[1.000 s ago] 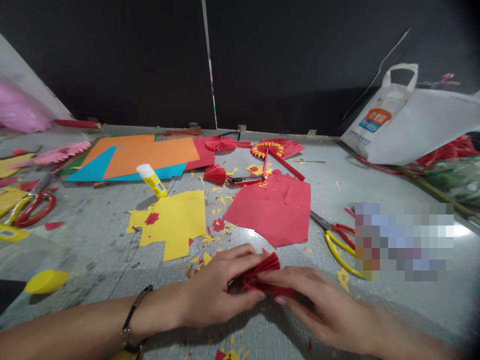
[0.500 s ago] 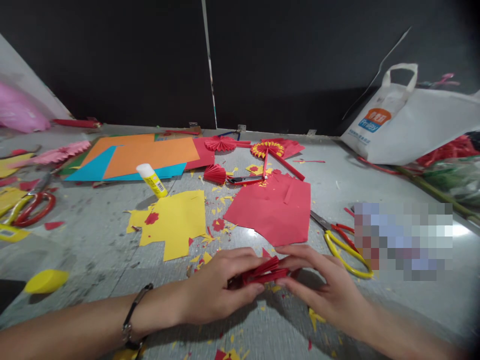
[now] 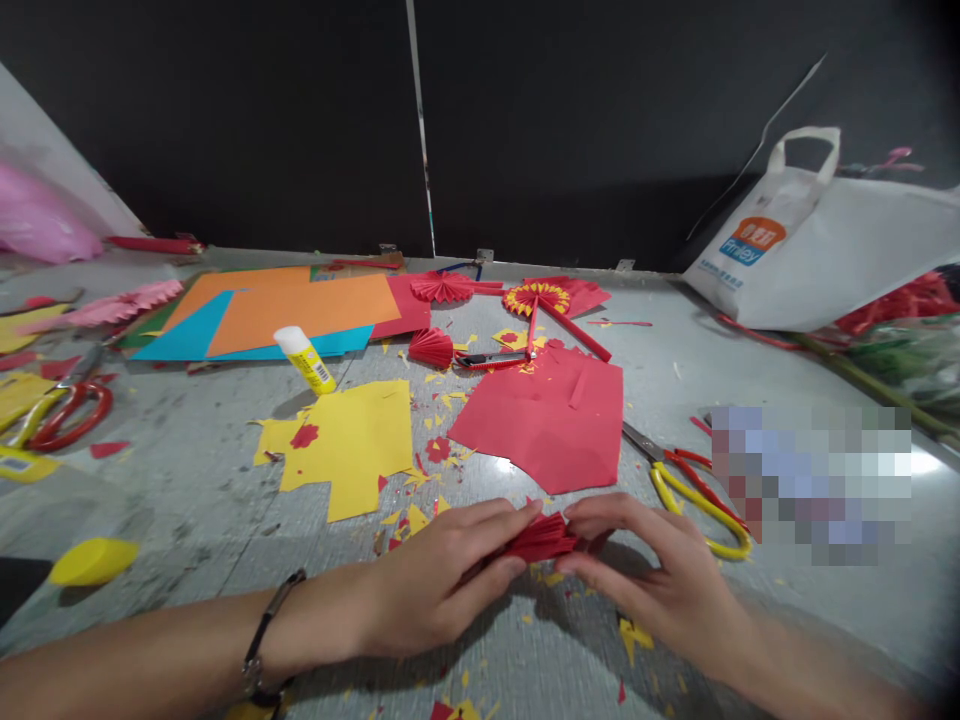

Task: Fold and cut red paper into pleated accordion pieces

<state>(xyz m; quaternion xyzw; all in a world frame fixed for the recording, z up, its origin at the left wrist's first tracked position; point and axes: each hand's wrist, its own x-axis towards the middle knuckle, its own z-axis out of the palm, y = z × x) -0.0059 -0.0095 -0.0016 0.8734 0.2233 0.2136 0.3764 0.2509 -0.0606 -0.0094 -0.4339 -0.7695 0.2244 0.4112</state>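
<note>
A pleated red paper piece [image 3: 541, 540] is held low over the grey surface, between my two hands. My left hand [image 3: 442, 575] wraps its left end, thumb below and fingers above, hiding that part. The fingertips of my right hand [image 3: 660, 570] pinch its right end. Just beyond lie a cut red sheet [image 3: 551, 425] and a cut yellow sheet [image 3: 367, 440] with a small red flower shape on it. To the right of the red sheet are scissors [image 3: 697, 505] with yellow and red handles.
A glue stick [image 3: 305, 360] stands by orange and blue sheets [image 3: 300, 310]. Behind the red sheet are a box cutter [image 3: 495, 359] and a red-yellow paper rosette [image 3: 536, 298]. More scissors [image 3: 71, 415] lie left; a white bag [image 3: 817, 240] stands right. Paper scraps are scattered around.
The pleats of the red paper look pressed closer together, and their folded edges now face up more evenly between my hands. My fingers have shifted slightly on it.
</note>
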